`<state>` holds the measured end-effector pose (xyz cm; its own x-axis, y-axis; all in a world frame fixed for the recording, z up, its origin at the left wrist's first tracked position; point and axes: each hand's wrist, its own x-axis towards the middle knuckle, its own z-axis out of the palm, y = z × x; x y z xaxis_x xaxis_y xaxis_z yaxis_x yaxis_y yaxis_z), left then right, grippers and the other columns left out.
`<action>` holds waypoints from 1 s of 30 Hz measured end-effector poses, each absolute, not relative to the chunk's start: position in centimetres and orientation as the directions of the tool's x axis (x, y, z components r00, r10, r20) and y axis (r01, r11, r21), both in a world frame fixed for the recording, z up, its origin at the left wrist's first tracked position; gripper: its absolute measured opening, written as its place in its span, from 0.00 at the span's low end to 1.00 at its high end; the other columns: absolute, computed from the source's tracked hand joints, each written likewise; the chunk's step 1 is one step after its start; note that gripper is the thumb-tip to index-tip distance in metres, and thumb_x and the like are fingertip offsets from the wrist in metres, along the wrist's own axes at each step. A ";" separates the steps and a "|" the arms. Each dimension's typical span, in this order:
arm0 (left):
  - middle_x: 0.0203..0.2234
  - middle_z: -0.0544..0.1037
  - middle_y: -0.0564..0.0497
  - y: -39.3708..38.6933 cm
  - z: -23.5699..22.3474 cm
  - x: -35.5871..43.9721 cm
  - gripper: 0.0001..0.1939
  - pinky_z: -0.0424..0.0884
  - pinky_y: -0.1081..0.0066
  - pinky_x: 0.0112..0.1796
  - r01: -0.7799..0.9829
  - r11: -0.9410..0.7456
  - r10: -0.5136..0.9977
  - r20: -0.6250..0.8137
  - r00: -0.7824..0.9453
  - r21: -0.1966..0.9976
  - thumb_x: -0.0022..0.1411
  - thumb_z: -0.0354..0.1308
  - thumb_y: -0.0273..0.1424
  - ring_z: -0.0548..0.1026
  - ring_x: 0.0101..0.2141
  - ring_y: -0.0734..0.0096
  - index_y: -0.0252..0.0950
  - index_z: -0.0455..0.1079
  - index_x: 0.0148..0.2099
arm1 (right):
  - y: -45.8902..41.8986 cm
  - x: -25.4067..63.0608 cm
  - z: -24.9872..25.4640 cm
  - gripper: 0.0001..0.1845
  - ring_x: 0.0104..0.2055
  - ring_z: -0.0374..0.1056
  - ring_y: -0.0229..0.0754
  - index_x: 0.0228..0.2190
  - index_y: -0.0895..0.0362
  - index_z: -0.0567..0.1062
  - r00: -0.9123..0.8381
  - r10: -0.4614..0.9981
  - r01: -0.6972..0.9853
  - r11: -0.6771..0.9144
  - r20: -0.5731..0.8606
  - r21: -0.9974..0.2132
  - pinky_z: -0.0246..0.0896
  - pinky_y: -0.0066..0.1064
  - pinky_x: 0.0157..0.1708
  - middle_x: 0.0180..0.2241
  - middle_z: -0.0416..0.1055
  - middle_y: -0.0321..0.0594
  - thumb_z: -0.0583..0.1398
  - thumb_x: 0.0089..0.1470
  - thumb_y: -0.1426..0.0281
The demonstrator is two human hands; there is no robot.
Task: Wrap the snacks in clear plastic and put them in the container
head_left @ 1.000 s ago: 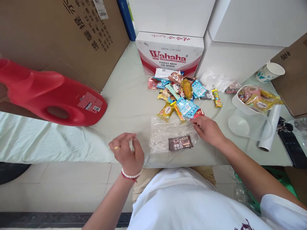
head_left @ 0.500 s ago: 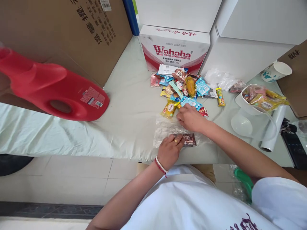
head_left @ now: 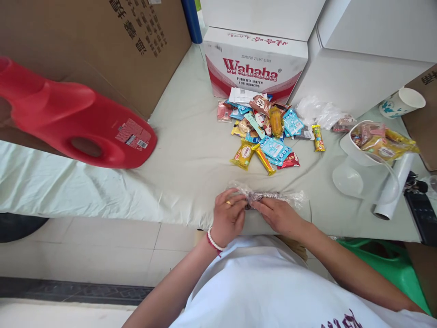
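Near the table's front edge, my left hand (head_left: pixel 228 218) has its fingers closed on the left end of a crinkled sheet of clear plastic wrap (head_left: pixel 295 199). My right hand (head_left: pixel 282 217) pinches the same wrap from the other side. Between the hands shows a dark brown snack packet (head_left: pixel 268 195), partly covered by the wrap and my fingers. Beyond them lies a pile of wrapped snacks, with a yellow snack bar (head_left: pixel 264 160), a round yellow-wrapped cake (head_left: pixel 243 155) and blue packets (head_left: pixel 275 149) at its near side.
A Wahaha carton (head_left: pixel 254 68) stands behind the pile. The big red jug (head_left: pixel 78 123) is at left. On the right are a white tub of snacks (head_left: pixel 355 143), its clear lid (head_left: pixel 348 180), a white roll (head_left: pixel 392 189), a paper cup (head_left: pixel 403 104) and a black phone (head_left: pixel 421 216).
My right hand has come back from the snack pile to the wrap beside my left hand. The wrap, earlier spread flat, is now gathered over the brown packet.
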<state>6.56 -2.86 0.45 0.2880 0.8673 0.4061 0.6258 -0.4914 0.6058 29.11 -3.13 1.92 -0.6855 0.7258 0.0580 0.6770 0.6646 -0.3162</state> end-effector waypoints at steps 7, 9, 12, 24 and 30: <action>0.57 0.73 0.37 0.1 1.4 5.5 0.22 0.64 0.43 0.59 0.738 0.082 0.988 0.045 -0.151 0.670 0.67 0.54 0.44 0.66 0.60 0.46 0.37 0.73 0.55 | -3.3 27.6 3.2 0.23 0.41 0.67 0.46 0.57 0.49 0.75 -0.632 0.762 0.758 0.572 -0.140 -0.312 0.62 0.33 0.38 0.41 0.70 0.44 0.56 0.63 0.77; 0.60 0.71 0.38 -0.1 1.6 5.9 0.20 0.63 0.41 0.59 0.805 0.015 1.000 0.001 -0.019 0.593 0.59 0.64 0.44 0.62 0.63 0.39 0.39 0.77 0.49 | -3.3 27.7 3.6 0.24 0.42 0.68 0.46 0.57 0.49 0.75 -0.623 0.769 0.748 0.533 -0.142 -0.395 0.65 0.35 0.41 0.41 0.70 0.44 0.56 0.63 0.78; 0.48 0.79 0.42 -1.5 2.4 5.9 0.07 0.71 0.53 0.51 0.748 -0.022 0.996 -0.048 0.072 0.663 0.59 0.63 0.35 0.74 0.51 0.51 0.40 0.78 0.39 | -3.5 28.3 4.0 0.27 0.49 0.68 0.47 0.63 0.53 0.68 -0.621 0.778 0.672 0.465 -0.096 -0.576 0.69 0.40 0.49 0.48 0.70 0.48 0.56 0.64 0.76; 0.43 0.83 0.46 -0.7 2.7 11.4 0.19 0.71 0.57 0.49 0.645 -0.204 0.963 0.031 0.269 0.736 0.66 0.51 0.23 0.75 0.43 0.60 0.41 0.80 0.50 | -4.9 29.1 2.9 0.22 0.61 0.67 0.49 0.58 0.54 0.72 -0.620 0.785 0.510 0.417 0.015 -0.752 0.67 0.46 0.59 0.57 0.71 0.50 0.56 0.64 0.75; 0.39 0.75 0.43 -0.4 2.3 12.7 0.10 0.66 0.53 0.44 0.848 -0.201 0.979 0.089 0.181 0.490 0.65 0.60 0.35 0.69 0.43 0.53 0.45 0.80 0.47 | -4.5 32.0 2.4 0.18 0.55 0.65 0.57 0.56 0.51 0.71 0.044 0.961 0.816 0.123 0.274 -0.565 0.66 0.56 0.54 0.51 0.70 0.52 0.58 0.65 0.67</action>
<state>12.66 -0.38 2.28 0.1807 0.9795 0.0892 0.8482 -0.2011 0.4900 31.98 -4.52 2.41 0.0442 0.9608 0.2736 0.8155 0.1234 -0.5654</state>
